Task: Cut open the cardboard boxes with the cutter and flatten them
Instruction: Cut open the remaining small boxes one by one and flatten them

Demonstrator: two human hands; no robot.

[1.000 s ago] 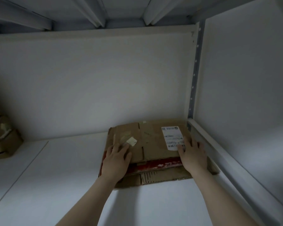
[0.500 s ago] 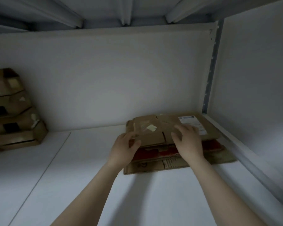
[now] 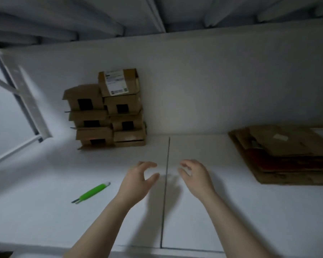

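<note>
White shelf [image 3: 231, 211], green cutter [image 3: 91, 193] lying left of empty left hand [image 3: 136, 181]

Left grip [image 3: 138, 181] bare; right grip [image 3: 196, 180] bare; both forearms uncovered down to frame's lower edge.
</note>
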